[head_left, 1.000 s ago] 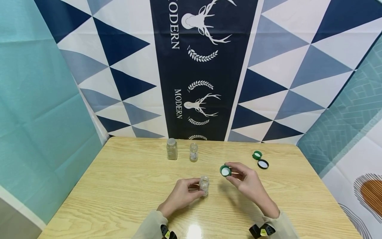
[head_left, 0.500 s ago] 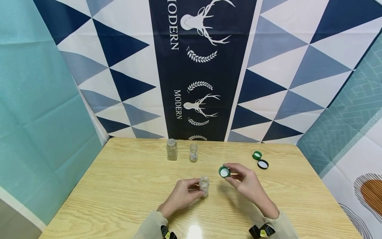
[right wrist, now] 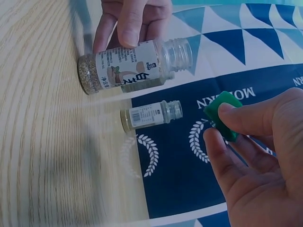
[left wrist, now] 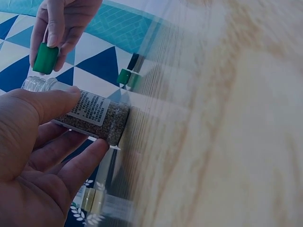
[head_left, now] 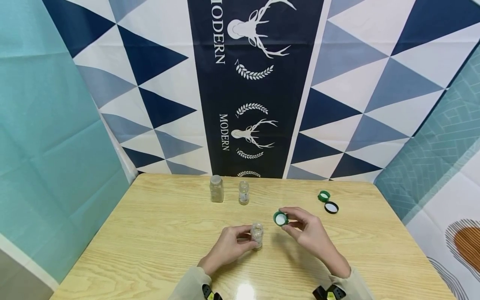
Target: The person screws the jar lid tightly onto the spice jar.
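Observation:
My left hand holds an uncapped clear glass spice jar upright on the table, thumb and fingers at its sides. Small pale grains and a printed white label show on the jar in the right wrist view. To its right, my right hand pinches a green cap between thumb and fingers. The cap's white inside faces the head camera. It is held above the table, a little apart from the jar's mouth. In the left wrist view the green cap appears beyond the threaded neck.
At the back of the wooden table stand a square-sided jar and a smaller labelled open jar. Another green cap and a black ring-shaped cap lie at the back right. A patterned cloth hangs behind.
My right hand has shifted slightly left, bringing the green cap a bit closer to the jar. My left hand and the jar have stayed in place.

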Available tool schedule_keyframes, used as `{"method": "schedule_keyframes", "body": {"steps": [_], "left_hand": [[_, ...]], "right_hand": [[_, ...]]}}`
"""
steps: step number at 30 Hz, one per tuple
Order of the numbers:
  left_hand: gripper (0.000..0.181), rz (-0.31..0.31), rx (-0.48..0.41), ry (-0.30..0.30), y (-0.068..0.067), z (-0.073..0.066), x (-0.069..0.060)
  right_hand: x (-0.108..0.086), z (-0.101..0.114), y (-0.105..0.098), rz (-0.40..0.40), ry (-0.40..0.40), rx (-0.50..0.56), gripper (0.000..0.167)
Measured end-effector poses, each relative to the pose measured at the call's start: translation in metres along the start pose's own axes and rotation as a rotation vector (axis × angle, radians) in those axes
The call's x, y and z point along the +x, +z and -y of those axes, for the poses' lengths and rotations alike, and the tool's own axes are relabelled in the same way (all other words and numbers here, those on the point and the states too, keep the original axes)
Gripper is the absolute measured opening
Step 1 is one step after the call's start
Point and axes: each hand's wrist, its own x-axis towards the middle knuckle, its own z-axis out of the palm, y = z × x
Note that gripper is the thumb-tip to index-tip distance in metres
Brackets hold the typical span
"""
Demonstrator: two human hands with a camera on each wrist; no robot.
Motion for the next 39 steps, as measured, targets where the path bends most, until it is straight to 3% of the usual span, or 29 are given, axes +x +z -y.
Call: {"method": "schedule_keyframes", "body": {"steps": [10,26,39], "left_hand": [[0.043,0.006,0.026,0.009,0.0,0.001,0.0],[0.041,0.022,0.003,-0.003,-0.002,-0.002,0.0],[0.041,0.024,0.035,-0.005,-0.005,-0.002,-0.001]], "right_hand": [[-0.001,-0.001,0.004,0.023,-0.034,0.028,0.045],[-0.003,0.005,0.007,0.073,-0.019,0.033,0.043],[-0.004,0.006,0.01,0.099,-0.02,0.044,0.042]]}}
